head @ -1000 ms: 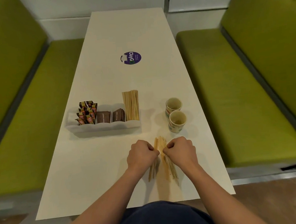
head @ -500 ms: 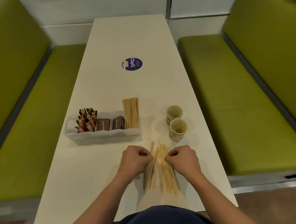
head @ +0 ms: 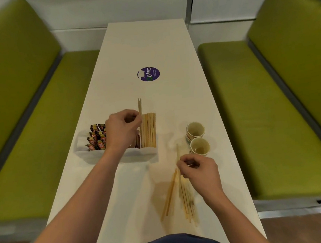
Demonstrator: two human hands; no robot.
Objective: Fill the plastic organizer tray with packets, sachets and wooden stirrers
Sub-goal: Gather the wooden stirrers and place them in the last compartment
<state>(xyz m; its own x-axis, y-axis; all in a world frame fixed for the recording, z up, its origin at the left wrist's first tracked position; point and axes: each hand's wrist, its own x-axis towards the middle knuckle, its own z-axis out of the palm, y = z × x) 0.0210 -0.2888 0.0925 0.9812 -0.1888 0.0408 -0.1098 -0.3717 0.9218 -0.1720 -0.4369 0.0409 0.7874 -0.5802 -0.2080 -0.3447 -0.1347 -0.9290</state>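
The clear plastic organizer tray stands left of centre on the white table. Its left compartment holds orange-and-brown sachets, and its right compartment holds a bundle of wooden stirrers. My left hand hovers over the tray and pinches a stirrer upright beside that bundle. It hides the brown packets in the middle compartments. My right hand pinches one stirrer above a loose pile of stirrers lying near the table's front edge.
Two paper cups stand right of the tray, close to my right hand. A round purple sticker lies further up the table. Green benches flank the table on both sides.
My left hand has left the loose pile and carried a stirrer up to the tray's right compartment. My right hand stayed at the pile and lifted the end of one stirrer.
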